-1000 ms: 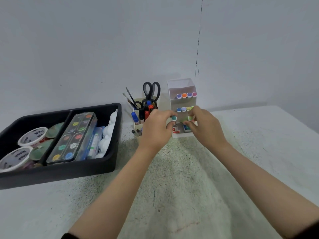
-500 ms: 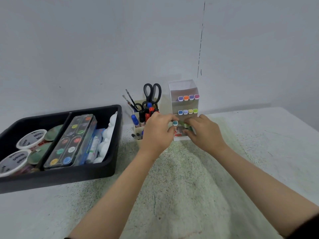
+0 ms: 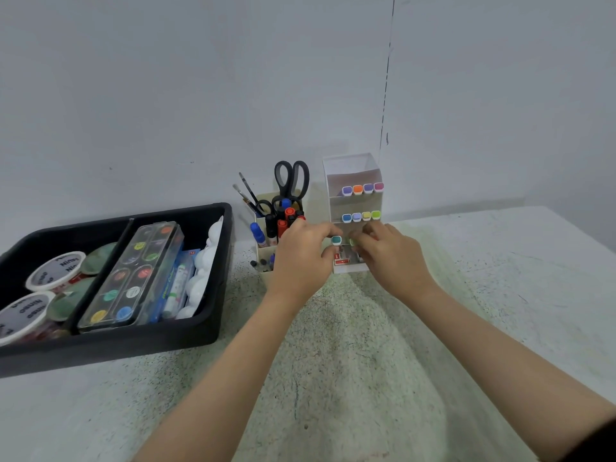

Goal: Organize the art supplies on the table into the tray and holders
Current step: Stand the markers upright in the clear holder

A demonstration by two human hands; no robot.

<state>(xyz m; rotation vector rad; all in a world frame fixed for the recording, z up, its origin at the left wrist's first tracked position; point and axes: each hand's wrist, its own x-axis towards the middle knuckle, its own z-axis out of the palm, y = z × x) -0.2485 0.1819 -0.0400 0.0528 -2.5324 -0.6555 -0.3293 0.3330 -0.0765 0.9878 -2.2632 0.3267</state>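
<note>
Head: teal marker (image 3: 336, 240) cap-forward (axis front-to-back)

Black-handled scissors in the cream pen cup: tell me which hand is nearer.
Left. The left hand is right in front of the cream pen cup holding the black-handled scissors; the right hand is farther right, before the white tiered marker holder.

You have open surface (image 3: 333, 378) along the near edge and out to the right edge. At the left edge the filled black tray (image 3: 116, 348) blocks you. Along the far edge the pen holder (image 3: 264, 252) and marker rack (image 3: 350, 165) stand just beside each other. Your left hand (image 3: 301, 261) and right hand (image 3: 393, 261) crowd the rack's lower front. The gap between the holders seems too narrow, though it's partly hidden.
</note>
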